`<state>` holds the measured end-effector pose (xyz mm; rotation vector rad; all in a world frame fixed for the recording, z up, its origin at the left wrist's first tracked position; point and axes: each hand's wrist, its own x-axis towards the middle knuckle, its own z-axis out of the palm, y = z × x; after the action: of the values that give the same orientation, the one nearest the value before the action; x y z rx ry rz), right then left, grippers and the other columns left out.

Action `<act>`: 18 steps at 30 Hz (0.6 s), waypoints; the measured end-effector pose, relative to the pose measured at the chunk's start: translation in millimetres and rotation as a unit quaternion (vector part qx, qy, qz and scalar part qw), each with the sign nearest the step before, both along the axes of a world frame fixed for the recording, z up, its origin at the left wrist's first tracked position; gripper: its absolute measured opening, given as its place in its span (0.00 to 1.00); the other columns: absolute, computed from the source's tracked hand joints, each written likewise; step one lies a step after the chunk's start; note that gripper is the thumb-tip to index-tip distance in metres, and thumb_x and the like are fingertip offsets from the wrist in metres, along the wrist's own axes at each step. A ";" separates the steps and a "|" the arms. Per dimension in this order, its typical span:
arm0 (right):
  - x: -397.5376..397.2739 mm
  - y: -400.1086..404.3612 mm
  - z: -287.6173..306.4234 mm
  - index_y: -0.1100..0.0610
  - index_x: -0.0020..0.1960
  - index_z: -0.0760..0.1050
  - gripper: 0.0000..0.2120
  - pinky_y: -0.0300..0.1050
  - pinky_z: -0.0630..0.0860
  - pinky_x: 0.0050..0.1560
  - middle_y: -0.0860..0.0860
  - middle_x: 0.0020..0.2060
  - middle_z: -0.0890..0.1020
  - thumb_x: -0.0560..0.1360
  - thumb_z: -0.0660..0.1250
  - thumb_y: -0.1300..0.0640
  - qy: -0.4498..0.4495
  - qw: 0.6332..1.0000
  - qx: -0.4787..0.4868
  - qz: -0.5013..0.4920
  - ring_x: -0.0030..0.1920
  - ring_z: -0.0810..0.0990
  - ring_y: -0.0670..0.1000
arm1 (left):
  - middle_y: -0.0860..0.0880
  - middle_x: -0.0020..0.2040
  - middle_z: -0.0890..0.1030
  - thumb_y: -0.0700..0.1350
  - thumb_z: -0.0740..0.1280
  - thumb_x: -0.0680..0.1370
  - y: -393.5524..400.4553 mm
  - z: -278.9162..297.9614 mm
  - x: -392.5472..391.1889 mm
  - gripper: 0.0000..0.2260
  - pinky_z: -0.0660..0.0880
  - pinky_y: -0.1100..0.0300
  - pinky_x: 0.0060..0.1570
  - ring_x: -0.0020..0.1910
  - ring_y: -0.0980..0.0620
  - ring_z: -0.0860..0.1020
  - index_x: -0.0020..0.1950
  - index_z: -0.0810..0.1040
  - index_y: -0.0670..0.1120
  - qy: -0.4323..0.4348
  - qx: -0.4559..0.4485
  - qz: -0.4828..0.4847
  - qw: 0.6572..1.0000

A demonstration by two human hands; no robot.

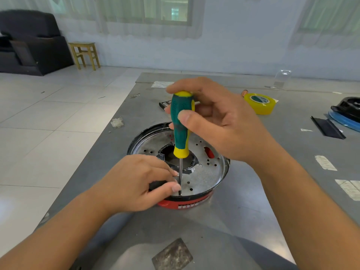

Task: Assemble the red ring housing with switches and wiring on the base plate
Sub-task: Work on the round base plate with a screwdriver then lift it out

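I have the red ring housing [181, 203] sitting near the left edge of the table [253, 191], with the perforated metal base plate [204, 176] seated on top of it, dished side up, and a dark central opening showing through. A red switch part [209, 152] shows through a slot on the plate's far right side.

My right hand [212, 121] has its fingers [185, 116] wrapped round the green and yellow screwdriver [181, 123], holding it close to upright, its shaft running down to the near rim of the plate. My left hand [136, 182] rests on the plate's left side, thumb and forefinger pinched together at the tip, steadying it; I judge a small screw sits there, though it is too small to make out.

I take the step in hand to be driving a rim screw. To do it well I would keep the shaft square to the plate, press straight down before turning, and release the left-hand pinch only once the thread has caught. If the tip leans, it may skid off across the bright metal or towards my thumb.

The table's left edge is just beside the housing, so any sideways push should go right, not left. There is open table in front and towards me, apart from a dark patch [172, 255] on the surface. Well off to the right lie a roll of yellow tape [260, 104], a black strip [328, 128] and a blue and black object [346, 115], none in my way.
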<state>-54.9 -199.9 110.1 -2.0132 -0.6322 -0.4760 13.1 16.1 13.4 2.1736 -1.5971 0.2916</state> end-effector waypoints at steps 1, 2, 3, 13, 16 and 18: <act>-1.5 1.1 3.0 0.53 0.65 0.74 0.13 0.55 0.84 0.45 0.53 0.51 0.82 0.81 0.69 0.57 -0.021 0.999 -0.026 -0.021 0.47 0.85 0.55 | 0.61 0.51 0.86 0.65 0.55 0.85 -0.1 3.1 0.9 0.23 0.79 0.62 0.47 0.48 0.65 0.80 0.53 0.87 0.56 0.020 0.005 0.007 1.000; -2.8 2.4 4.8 0.53 0.61 0.75 0.13 0.52 0.83 0.42 0.50 0.47 0.81 0.79 0.72 0.54 -0.043 0.997 -0.050 -0.041 0.43 0.84 0.53 | 0.62 0.50 0.85 0.67 0.56 0.83 -0.1 5.6 1.8 0.23 0.78 0.63 0.47 0.47 0.66 0.80 0.55 0.87 0.57 0.043 0.010 0.018 0.999; -4.1 4.0 5.9 0.54 0.57 0.74 0.14 0.48 0.80 0.39 0.48 0.42 0.79 0.77 0.74 0.52 -0.068 0.994 -0.066 -0.058 0.39 0.81 0.51 | 0.62 0.50 0.86 0.69 0.57 0.81 0.0 7.7 2.5 0.22 0.79 0.62 0.47 0.47 0.66 0.81 0.57 0.86 0.58 0.074 0.009 0.030 0.997; -11.4 14.3 10.4 0.51 0.64 0.76 0.14 0.33 0.72 0.51 0.38 0.47 0.78 0.80 0.65 0.49 -0.099 0.976 -0.166 -0.101 0.49 0.78 0.41 | 0.54 0.44 0.89 0.49 0.79 0.71 -20.8 7.7 -20.4 0.10 0.80 0.68 0.49 0.44 0.55 0.87 0.49 0.88 0.47 0.372 -0.203 0.039 0.905; -16.3 6.5 20.6 0.50 0.72 0.74 0.20 0.46 0.78 0.62 0.43 0.62 0.81 0.82 0.55 0.56 0.059 0.996 -0.071 0.011 0.62 0.81 0.45 | 0.55 0.44 0.89 0.50 0.77 0.73 -19.5 6.3 -19.1 0.07 0.81 0.66 0.49 0.45 0.56 0.88 0.50 0.88 0.51 0.362 -0.180 0.036 0.914; -18.8 2.4 25.8 0.50 0.71 0.75 0.19 0.48 0.81 0.61 0.48 0.64 0.82 0.83 0.57 0.59 0.105 0.992 -0.040 0.062 0.62 0.83 0.47 | 0.56 0.46 0.89 0.48 0.75 0.76 -18.0 5.3 -19.1 0.08 0.82 0.65 0.51 0.48 0.56 0.88 0.53 0.87 0.50 0.363 -0.162 0.020 0.917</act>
<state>-73.7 -197.5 135.9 -2.0511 -0.6492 -0.1643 -6.0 -1.9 18.8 1.7521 -0.9973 -0.2156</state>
